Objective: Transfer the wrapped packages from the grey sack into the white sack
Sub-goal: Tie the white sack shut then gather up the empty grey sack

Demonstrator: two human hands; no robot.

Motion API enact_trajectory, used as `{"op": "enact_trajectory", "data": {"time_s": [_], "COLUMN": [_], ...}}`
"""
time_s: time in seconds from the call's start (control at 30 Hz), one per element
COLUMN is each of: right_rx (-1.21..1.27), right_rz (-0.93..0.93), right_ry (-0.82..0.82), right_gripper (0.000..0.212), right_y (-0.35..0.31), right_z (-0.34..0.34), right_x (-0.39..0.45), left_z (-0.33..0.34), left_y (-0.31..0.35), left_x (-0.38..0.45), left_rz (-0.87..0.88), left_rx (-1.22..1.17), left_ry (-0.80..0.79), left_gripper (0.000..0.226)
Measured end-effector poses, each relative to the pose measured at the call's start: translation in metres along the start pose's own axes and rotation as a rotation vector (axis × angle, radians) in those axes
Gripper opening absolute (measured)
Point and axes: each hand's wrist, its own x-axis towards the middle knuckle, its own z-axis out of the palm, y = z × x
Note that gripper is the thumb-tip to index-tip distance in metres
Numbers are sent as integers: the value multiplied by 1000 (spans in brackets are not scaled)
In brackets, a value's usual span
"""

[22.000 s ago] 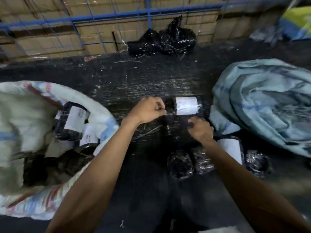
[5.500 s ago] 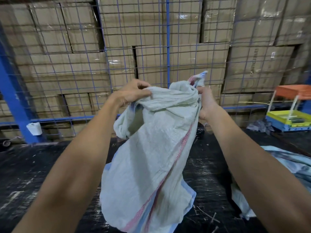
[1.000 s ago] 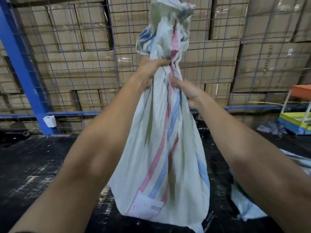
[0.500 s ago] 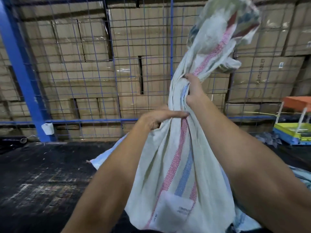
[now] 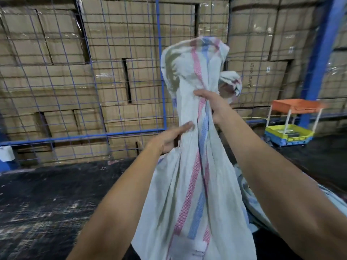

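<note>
The white sack (image 5: pixel 189 184), woven with red and blue stripes, hangs upright in front of me, its body bulging below. My right hand (image 5: pixel 212 104) grips its bunched neck high up, and the loose mouth flops above that fist. My left hand (image 5: pixel 170 137) holds the sack's left side a little lower, fingers extended along the cloth and thumb behind it. A bit of the grey sack (image 5: pixel 249 199) shows low on the right behind my right forearm. No wrapped packages are visible; whatever the white sack holds is hidden.
A dark work surface (image 5: pixel 56 199) stretches below and to the left. A blue wire-mesh fence (image 5: pixel 97 91) with stacked cardboard boxes behind it closes off the back. An orange, yellow and blue tray stand (image 5: pixel 293 124) sits at the right.
My left hand slid lower down the sack's side while my right hand kept its grip on the neck. The loose mouth fell over toward the front. The camera turned right.
</note>
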Motion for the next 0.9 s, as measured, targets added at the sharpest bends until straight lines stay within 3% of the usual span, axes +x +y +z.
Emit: {"op": "enact_trajectory", "data": {"time_s": [0.1, 0.17, 0.27, 0.33, 0.4, 0.47, 0.53, 0.6, 0.67, 0.77, 0.83, 0.9], "right_rx": [-54, -40, -43, -35, -32, 81, 162, 156, 172, 202, 261, 219], "right_rz": [-88, -108, -221, -263, -222, -136, -49, 1, -7, -73, -52, 33], "right_ry": [29, 51, 319, 492, 564, 552, 516, 504, 587, 644, 541, 463], "right_gripper": [46, 54, 14, 15, 10, 21, 57, 76, 77, 59, 57, 68], "right_y": [-28, -46, -74, -75, -60, -40, -22, -4, 5, 10, 21, 46], "right_z": [14, 17, 4, -20, -46, -83, -131, -180, -214, -246, -272, -305], "right_x": [2, -1, -10, -12, -21, -17, -1, 13, -1, -28, -41, -52], "left_z": [33, 53, 72, 77, 80, 87, 103, 118, 133, 148, 175, 209], "left_y": [21, 20, -1, -16, -30, -49, -69, -85, -99, -111, -121, -137], "left_x": [5, 12, 14, 17, 23, 28, 30, 34, 52, 82, 103, 134], "left_rz": [181, 97, -132, -213, -253, -260, -346, -436, -532, -596, -608, -596], "left_rx": [10, 80, 341, 401, 426, 372, 225, 167, 248, 343, 307, 236], "left_ry": [63, -45, -458, -497, -516, -610, -577, -542, -547, -497, -447, -321], "left_gripper": [56, 53, 26, 25, 38, 32, 18, 10, 25, 45, 42, 28]}}
